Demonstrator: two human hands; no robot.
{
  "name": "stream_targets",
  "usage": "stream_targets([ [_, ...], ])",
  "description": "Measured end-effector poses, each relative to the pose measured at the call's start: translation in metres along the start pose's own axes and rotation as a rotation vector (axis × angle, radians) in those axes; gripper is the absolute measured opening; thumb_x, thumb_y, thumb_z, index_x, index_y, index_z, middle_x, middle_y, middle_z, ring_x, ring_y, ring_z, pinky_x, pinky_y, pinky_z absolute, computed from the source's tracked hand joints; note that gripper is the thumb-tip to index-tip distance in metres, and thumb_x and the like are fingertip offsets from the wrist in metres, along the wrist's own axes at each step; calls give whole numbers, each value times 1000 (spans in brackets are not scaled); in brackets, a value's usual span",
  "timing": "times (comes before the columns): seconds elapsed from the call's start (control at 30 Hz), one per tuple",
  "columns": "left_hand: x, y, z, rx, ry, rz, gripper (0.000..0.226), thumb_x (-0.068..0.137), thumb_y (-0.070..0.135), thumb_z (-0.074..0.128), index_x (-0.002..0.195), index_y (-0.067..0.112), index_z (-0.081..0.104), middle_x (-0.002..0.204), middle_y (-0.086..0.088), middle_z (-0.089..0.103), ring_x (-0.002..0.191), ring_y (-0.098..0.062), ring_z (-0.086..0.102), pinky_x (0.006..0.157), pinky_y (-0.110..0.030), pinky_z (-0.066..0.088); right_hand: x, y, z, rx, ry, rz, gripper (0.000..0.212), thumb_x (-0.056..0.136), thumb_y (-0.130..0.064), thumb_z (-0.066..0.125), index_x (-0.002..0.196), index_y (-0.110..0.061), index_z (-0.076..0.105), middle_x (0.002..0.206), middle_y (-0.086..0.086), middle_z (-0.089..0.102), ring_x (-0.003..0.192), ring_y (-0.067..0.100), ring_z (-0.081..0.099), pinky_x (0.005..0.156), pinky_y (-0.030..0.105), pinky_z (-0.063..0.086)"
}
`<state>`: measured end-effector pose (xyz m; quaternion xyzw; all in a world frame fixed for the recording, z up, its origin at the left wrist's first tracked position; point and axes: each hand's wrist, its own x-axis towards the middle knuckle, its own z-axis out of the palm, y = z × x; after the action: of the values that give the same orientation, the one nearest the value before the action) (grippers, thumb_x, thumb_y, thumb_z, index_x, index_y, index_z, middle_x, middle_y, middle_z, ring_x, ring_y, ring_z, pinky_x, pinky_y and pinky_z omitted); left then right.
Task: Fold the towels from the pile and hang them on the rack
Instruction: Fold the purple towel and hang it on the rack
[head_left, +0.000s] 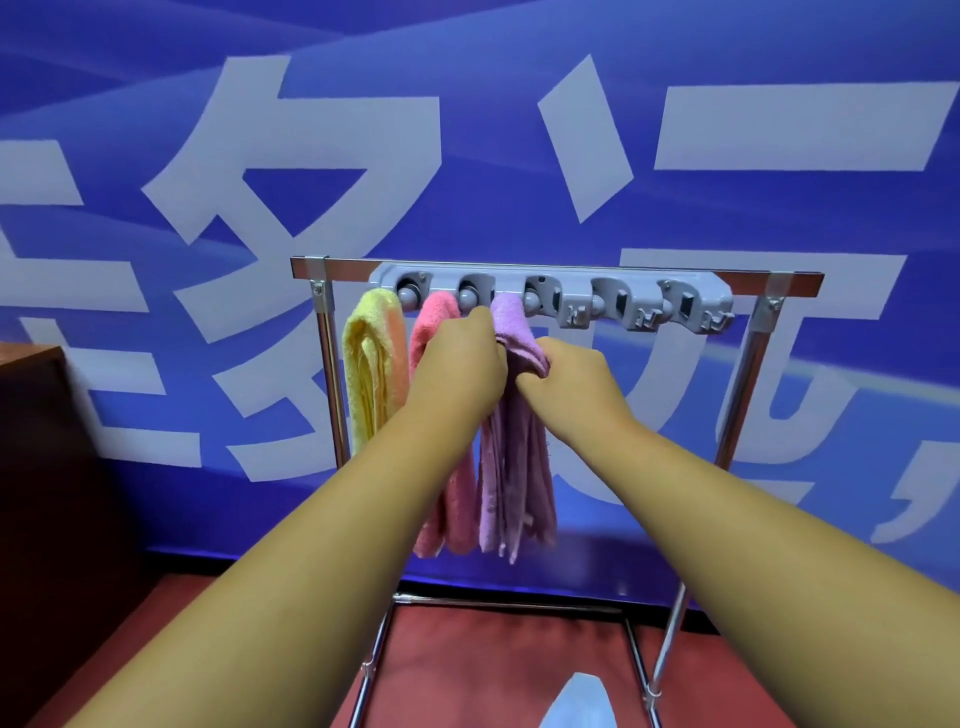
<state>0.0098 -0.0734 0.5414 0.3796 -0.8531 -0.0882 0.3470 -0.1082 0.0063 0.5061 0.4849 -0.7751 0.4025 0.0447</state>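
now | left hand (457, 358); right hand (571, 379): fingers curled, pinching purple towel (514, 467) | towel hangs on rack (343, 270)

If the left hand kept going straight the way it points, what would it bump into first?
Probably the purple towel, which the left hand seems to grip near its top; just behind sits the grey clip strip.

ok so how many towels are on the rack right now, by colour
yellow towel: 1
pink towel: 1
purple towel: 1
total: 3 towels hanging on the rack
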Motion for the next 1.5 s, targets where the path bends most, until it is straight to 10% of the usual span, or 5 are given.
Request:
stream_targets([
  [0.73, -87, -67, 129, -331, -115, -284, 17, 94, 11, 55, 98, 4, 70, 94, -22, 76, 91, -39, 73, 73, -37, 50, -49, 77, 82, -96, -246, 279, 15, 89, -18, 59, 75, -15, 63, 58, 1, 58, 55, 19, 57, 50, 26, 38],
  [1.2, -108, -77, 142, -164, -200, -199, 15, 96, 19, 56, 96, 11, 68, 92, -15, 73, 88, -38, 68, 68, -36, 48, -69, 80, 114, -121, -298, 185, 26, 90, -35, 51, 102, -20, 69, 82, 6, 77, 81, 31, 75, 76, 43, 65],
  [1.5, -92, -65, 102, -225, -155, -184, 23, 98, 31, 63, 89, 10, 59, 83, -7, 66, 85, -35, 65, 66, -37, 42, -68, 73, 82, -71, -261, 141, 21, 96, -35, 65, 112, -23, 69, 100, 6, 74, 94, 33, 69, 76, 39, 57],
])
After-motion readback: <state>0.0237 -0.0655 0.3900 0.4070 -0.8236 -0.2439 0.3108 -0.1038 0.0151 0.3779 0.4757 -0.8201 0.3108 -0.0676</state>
